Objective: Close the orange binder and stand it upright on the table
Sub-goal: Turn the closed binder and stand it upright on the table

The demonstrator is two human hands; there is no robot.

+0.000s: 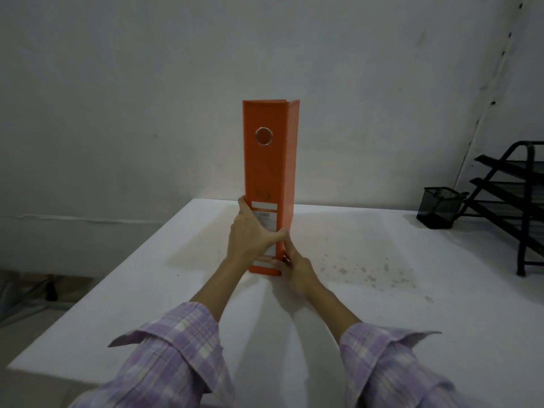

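Two bare hands held the closed orange cardboard lever-arch binder [269,172], which stood upright on the white table [382,290], spine facing the camera. The left hand [250,234] wrapped its lower spine; the right hand [294,270] pinched the bottom right edge.

The worktop [368,290] lies bare around the upright binder [266,178]; only the mesh cup [440,207] and tray rack [512,201] crowd its far right.
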